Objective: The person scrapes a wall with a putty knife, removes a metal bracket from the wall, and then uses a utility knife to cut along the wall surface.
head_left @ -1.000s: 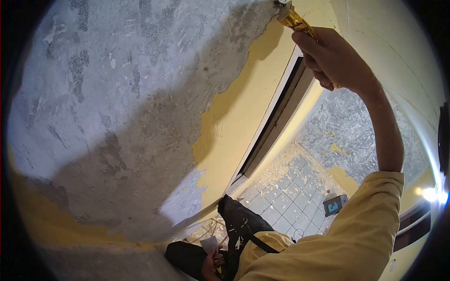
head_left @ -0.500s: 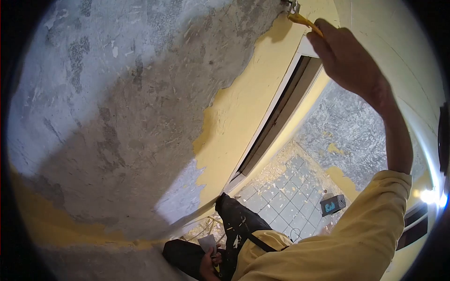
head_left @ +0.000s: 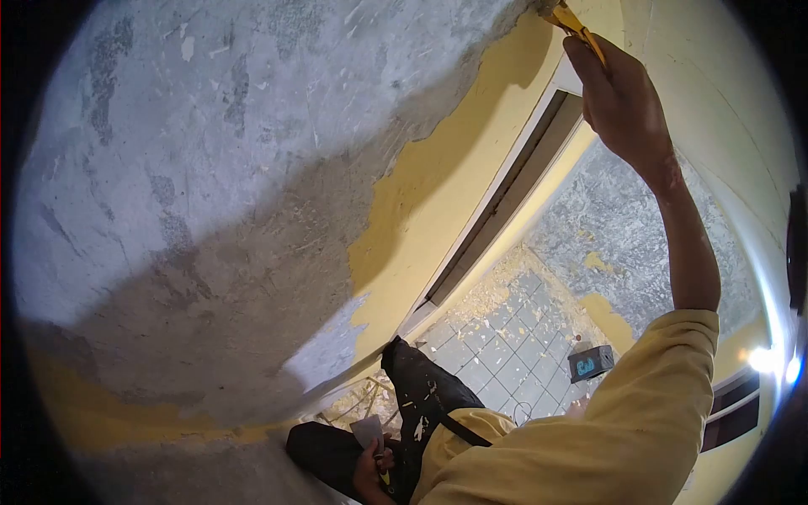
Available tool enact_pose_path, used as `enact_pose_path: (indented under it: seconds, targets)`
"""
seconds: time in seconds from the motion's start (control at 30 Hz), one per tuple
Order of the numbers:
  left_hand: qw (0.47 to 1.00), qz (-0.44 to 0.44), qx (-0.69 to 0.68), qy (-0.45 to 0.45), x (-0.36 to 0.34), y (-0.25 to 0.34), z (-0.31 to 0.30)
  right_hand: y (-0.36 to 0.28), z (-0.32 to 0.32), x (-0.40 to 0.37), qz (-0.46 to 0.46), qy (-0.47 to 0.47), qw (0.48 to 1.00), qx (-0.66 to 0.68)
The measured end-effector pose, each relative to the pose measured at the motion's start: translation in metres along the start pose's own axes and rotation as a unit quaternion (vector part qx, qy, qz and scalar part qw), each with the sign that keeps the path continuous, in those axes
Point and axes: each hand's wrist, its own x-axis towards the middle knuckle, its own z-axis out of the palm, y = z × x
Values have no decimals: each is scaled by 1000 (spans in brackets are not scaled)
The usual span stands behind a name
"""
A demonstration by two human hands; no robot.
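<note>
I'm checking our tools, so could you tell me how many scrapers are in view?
2: a yellow-handled scraper in the raised right hand at the wall, and a grey-bladed scraper in the lowered left hand. Others may be hidden.

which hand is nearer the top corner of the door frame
Right. The right hand, gripping a scraper, is beside the door frame corner; the left hand holds a putty knife far below.

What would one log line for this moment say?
right hand: raised, grips scraper at paint edge on wall | left hand: low, holds putty knife | floor: chips
</note>
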Motion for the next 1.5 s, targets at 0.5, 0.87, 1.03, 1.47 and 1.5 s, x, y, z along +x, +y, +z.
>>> enact_pose_path:
  seconds: [0.5, 0.87, 1.03, 1.47, 1.5]
  targets:
    - [999, 15, 19, 21, -1, 6, 7, -5, -15, 4, -113, 7, 988, -104]
    - [1000, 5, -6, -12, 2, 3, -3, -21, -15, 4, 133, -206, 966, 86]
    - [1000, 7, 19, 22, -3, 5, 10, 5, -10, 11, 68, -157, 979, 110]
    - [999, 10, 14, 27, -3, 3, 10, 2, 1, 2, 82, -122, 966, 213]
    - [1000, 8, 8, 18, -3, 2, 8, 1, 3, 1, 91, -115, 963, 227]
